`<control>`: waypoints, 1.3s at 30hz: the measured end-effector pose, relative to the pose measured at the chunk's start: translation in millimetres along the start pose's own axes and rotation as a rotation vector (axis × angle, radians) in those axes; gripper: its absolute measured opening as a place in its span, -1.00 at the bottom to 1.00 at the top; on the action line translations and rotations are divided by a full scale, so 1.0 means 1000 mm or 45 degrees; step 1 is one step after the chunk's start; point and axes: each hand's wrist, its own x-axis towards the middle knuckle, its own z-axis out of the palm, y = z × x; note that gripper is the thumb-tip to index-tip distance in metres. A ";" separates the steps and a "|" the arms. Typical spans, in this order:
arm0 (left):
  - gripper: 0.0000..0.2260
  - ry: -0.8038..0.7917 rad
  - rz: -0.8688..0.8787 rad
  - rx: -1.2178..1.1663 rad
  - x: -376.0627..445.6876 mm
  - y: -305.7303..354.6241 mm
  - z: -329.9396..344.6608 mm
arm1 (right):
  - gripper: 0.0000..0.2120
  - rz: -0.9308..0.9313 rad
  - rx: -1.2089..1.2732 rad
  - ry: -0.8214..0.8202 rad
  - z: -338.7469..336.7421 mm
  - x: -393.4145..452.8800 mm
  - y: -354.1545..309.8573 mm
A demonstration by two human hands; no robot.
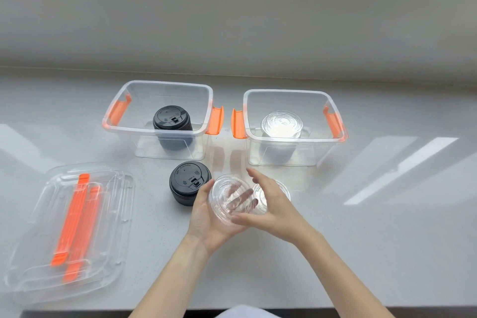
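Observation:
My left hand (pixel 206 224) holds a stack of clear plastic cup lids (pixel 229 199) from below, its fingers curled round the stack's underside and its thumb at the left rim. My right hand (pixel 273 204) is beside the lids on the right, its fingers spread and its thumb touching the near rim. Another clear lid (pixel 285 190) lies on the counter behind my right hand. A stack of black cup lids (pixel 188 183) stands on the counter left of my hands.
Two open clear bins with orange latches stand behind: the left bin (pixel 121 124) holds black lids (pixel 171 121), the right bin (pixel 335 134) holds clear lids (pixel 281 124). Two clear bin covers (pixel 38 253) with orange strips lie stacked at the left. A wall runs behind the counter.

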 end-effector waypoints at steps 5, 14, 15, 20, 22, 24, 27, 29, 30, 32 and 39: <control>-0.59 0.035 0.056 0.068 -0.005 0.005 -0.009 | -0.02 0.141 -0.285 0.024 -0.018 0.004 0.035; -0.58 0.104 0.089 0.106 -0.007 0.005 -0.016 | -0.08 0.223 -0.378 0.147 -0.010 0.006 0.052; -0.58 0.107 0.092 0.107 -0.007 0.006 -0.015 | -0.07 0.220 -0.267 0.204 -0.013 0.007 0.046; -0.57 0.066 0.067 0.051 -0.005 0.006 -0.001 | -0.12 -0.044 -0.056 0.234 -0.028 0.006 -0.001; -0.51 -0.029 0.029 0.005 -0.004 0.006 0.009 | -0.15 -0.152 -0.068 0.142 -0.026 0.004 -0.018; -0.48 -0.127 0.017 0.001 -0.002 0.004 0.017 | -0.13 -0.200 -0.095 0.059 -0.022 0.002 -0.027; -0.48 -0.246 0.026 0.010 0.000 0.002 0.025 | -0.10 -0.203 -0.148 0.043 -0.022 0.001 -0.032; -0.54 -0.305 0.055 0.063 0.002 0.003 0.029 | -0.09 -0.194 -0.153 0.042 -0.028 0.001 -0.032; -0.58 -0.334 0.073 0.087 0.003 0.005 0.031 | -0.08 -0.196 -0.151 0.031 -0.033 0.000 -0.032; -0.61 -0.374 0.109 0.149 0.008 0.010 0.038 | -0.10 -0.182 -0.091 0.022 -0.045 0.000 -0.032; -0.61 -0.511 0.156 0.291 0.035 0.039 0.100 | -0.68 0.185 0.498 0.405 -0.108 0.024 -0.032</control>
